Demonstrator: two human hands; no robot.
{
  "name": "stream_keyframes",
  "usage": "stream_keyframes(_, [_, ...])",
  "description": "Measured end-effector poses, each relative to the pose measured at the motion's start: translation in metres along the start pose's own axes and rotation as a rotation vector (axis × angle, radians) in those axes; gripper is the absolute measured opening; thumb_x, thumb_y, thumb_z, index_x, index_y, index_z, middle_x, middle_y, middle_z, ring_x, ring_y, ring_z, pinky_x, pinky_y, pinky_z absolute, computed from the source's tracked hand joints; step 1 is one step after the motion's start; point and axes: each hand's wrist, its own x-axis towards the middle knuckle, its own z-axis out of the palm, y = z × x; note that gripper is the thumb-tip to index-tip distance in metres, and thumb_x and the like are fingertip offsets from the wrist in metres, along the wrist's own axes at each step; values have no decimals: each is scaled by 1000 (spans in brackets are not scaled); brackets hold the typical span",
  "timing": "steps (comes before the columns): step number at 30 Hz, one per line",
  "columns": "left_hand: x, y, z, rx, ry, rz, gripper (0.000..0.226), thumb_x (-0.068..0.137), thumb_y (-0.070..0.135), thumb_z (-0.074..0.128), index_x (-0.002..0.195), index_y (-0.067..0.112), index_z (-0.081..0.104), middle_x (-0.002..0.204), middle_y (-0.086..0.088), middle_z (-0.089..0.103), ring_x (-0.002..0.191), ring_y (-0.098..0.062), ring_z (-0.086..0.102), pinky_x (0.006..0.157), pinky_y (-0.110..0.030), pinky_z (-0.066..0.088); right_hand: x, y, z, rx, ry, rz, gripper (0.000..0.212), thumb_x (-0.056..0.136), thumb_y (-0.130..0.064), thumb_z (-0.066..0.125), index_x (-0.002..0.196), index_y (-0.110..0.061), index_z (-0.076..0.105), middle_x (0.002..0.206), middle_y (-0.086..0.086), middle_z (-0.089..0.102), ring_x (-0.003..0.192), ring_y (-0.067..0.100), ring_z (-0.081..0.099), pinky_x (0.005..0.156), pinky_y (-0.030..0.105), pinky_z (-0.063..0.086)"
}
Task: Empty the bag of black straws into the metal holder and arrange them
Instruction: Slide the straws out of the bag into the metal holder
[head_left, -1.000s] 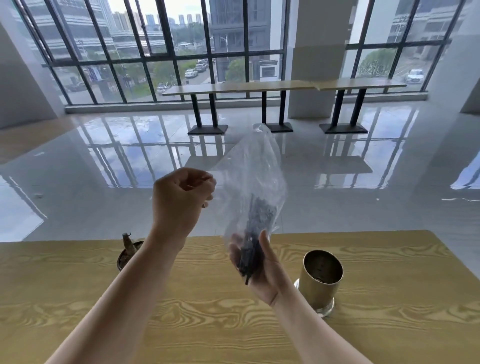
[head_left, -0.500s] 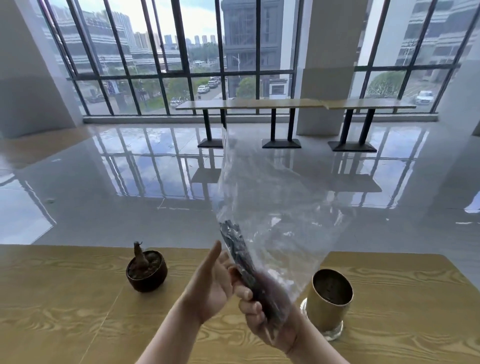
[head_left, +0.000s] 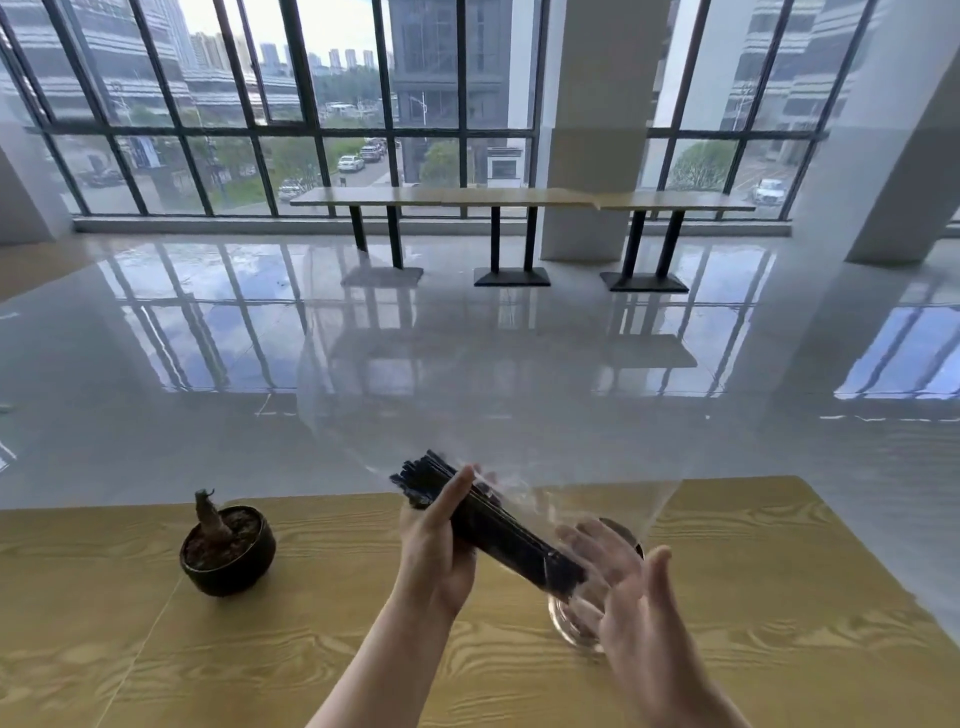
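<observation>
Black straws (head_left: 488, 525) lie in a slanted bundle above the wooden surface (head_left: 311, 649), gripped near their upper end by the left hand (head_left: 436, 551). The right hand (head_left: 623, 587) is spread open at their lower end, blurred, inside the clear bag (head_left: 597, 499). The holder (head_left: 631, 540) stands behind it, mostly hidden. A potted plant (head_left: 227, 550) sits left.

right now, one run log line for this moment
stage: straws not yet in holder | left hand: grips black straws | right hand: open at bag | metal holder: behind right hand

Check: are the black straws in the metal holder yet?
No. The black straws are one slanted bundle in the left hand, above the metal holder.
</observation>
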Motion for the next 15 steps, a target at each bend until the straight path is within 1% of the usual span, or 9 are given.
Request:
stream_keyframes(2, [-1, -15, 11, 4, 8, -27, 41, 60, 14, 93, 94, 12, 70, 87, -16, 70, 77, -29, 69, 77, -47, 58, -6, -4, -5, -207, 100, -152, 96, 64, -85, 63, 142, -32, 48, 140, -8, 62, 130, 16, 58, 105, 46, 44])
stream_keyframes(3, [-3, -24, 17, 5, 11, -49, 53, 57, 16, 95, 101, 9, 67, 92, -18, 70, 81, -31, 70, 82, -50, 56, -7, -6, -7, -273, 182, -211, 82, 70, -79, 65, 137, -33, 53, 134, -7, 67, 124, 17, 64, 99, 46, 49])
stream_keyframes(5, [-6, -41, 27, -13, 1, -101, 75, 53, 19, 98, 116, 6, 59, 101, -20, 69, 92, -32, 70, 90, -52, 52, -6, -12, -12, -228, 364, -298, 42, 87, -57, 64, 119, -30, 68, 118, 2, 75, 107, 27, 73, 86, 45, 59])
stream_keyframes(6, [-7, -47, 32, -36, -21, -126, 80, 53, 20, 98, 119, 7, 57, 106, -19, 69, 99, -32, 70, 92, -52, 51, -6, -15, -19, -138, 448, -304, 29, 91, -44, 63, 110, -25, 73, 111, 9, 77, 102, 32, 74, 81, 41, 62])
stream_keyframes(7, [-8, -53, 35, -68, -52, -155, 81, 54, 22, 97, 122, 9, 56, 111, -18, 69, 106, -32, 69, 93, -52, 51, -6, -19, -27, -55, 513, -305, 22, 93, -35, 62, 103, -20, 75, 108, 13, 77, 99, 36, 74, 78, 37, 63])
stream_keyframes(8, [-8, -58, 36, -107, -82, -191, 78, 58, 24, 94, 125, 10, 54, 116, -17, 68, 113, -32, 67, 95, -51, 50, -8, -23, -36, -17, 556, -305, 21, 93, -31, 62, 99, -17, 76, 106, 16, 77, 97, 38, 74, 76, 35, 63])
stream_keyframes(10, [-8, -68, 38, -181, -117, -265, 69, 69, 23, 85, 129, 11, 52, 118, -15, 67, 116, -32, 66, 92, -49, 53, -15, -34, -51, -33, 604, -310, 21, 91, -31, 63, 96, -16, 76, 105, 17, 76, 96, 38, 74, 74, 33, 63])
stream_keyframes(13, [-10, -87, 45, -185, -122, -338, 57, 76, 18, 76, 126, 10, 49, 115, -20, 63, 108, -33, 65, 88, -45, 53, -27, -44, -72, -66, 667, -311, 21, 90, -33, 64, 96, -16, 76, 102, 18, 77, 91, 39, 75, 69, 31, 63])
stream_keyframes(15, [-14, -101, 55, -208, -116, -374, 49, 82, 12, 72, 124, 10, 48, 111, -23, 63, 103, -35, 65, 87, -44, 54, -36, -48, -84, -108, 710, -331, 20, 92, -31, 62, 98, -16, 75, 100, 19, 77, 88, 39, 76, 69, 34, 64])
